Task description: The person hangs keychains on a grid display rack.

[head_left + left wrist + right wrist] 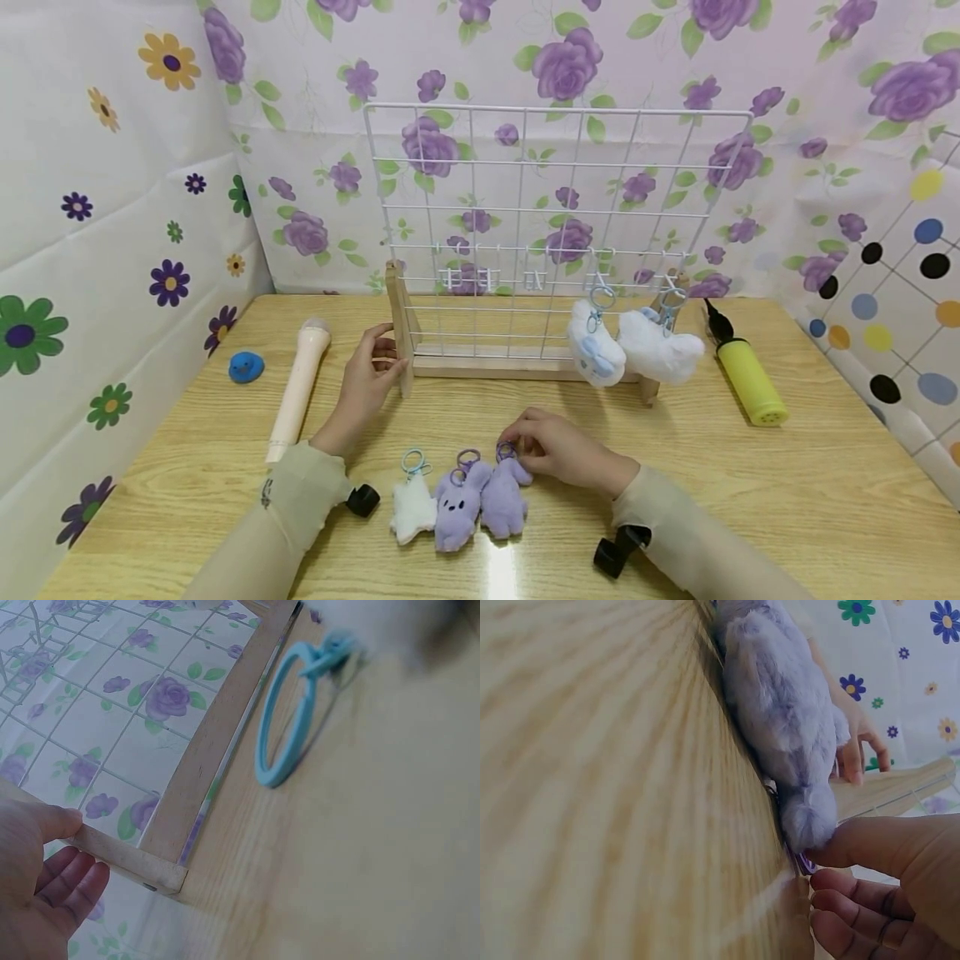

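My left hand (369, 367) grips the wooden side leg (401, 325) of a white wire grid rack (562, 109), thumb on one side and fingers on the other. Low over the table, my right hand (558, 446) pinches the rightmost purple plush keychain (504, 504) at its purple ring (506, 451). That plush lies on the wood, its fluffy body (780, 705) filling the middle of the right wrist view. Beside it lie a purple long-eared plush keychain (457, 510) with a face and a white plush keychain (412, 510) with a blue ring (285, 712).
Two white plush keychains, one with blue patches (596, 346) and another (660, 348), hang at the rack's right. Small white hooks (535, 280) line the grid. A pale microphone (298, 392) and blue toy duck (246, 367) lie left; a yellow pump (752, 382) lies right.
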The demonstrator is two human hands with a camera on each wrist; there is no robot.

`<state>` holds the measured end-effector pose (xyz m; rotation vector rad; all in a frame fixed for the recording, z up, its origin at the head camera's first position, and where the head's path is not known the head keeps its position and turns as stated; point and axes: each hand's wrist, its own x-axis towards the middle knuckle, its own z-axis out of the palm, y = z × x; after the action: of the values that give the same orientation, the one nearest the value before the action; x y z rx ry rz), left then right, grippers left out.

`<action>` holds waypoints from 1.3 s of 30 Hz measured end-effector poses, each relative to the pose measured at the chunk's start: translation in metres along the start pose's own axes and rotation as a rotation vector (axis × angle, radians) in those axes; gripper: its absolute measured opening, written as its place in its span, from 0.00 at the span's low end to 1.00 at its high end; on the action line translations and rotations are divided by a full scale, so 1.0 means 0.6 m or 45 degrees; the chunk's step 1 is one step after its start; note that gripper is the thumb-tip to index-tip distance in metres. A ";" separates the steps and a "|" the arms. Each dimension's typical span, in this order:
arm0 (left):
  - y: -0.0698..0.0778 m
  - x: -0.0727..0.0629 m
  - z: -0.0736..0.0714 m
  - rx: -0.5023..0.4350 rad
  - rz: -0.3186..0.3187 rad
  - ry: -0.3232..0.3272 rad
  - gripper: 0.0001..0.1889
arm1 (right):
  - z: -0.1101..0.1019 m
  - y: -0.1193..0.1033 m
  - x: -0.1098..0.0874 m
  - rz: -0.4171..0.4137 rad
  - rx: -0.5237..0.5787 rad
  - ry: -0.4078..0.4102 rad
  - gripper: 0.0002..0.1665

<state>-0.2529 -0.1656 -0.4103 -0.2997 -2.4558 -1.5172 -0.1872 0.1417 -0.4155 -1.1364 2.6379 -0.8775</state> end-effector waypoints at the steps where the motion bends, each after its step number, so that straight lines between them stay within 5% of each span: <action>1: 0.000 0.000 0.000 0.000 0.000 0.000 0.30 | 0.000 0.000 0.001 -0.003 -0.008 -0.008 0.17; 16: 0.003 0.001 0.002 -0.002 0.008 0.000 0.30 | 0.000 -0.003 0.006 0.028 -0.041 -0.010 0.13; 39: 0.001 -0.001 0.001 0.004 -0.009 0.004 0.30 | -0.006 -0.012 -0.005 0.096 0.284 0.080 0.04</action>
<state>-0.2523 -0.1646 -0.4101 -0.2886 -2.4591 -1.5157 -0.1818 0.1415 -0.4087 -0.9642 2.5321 -1.1746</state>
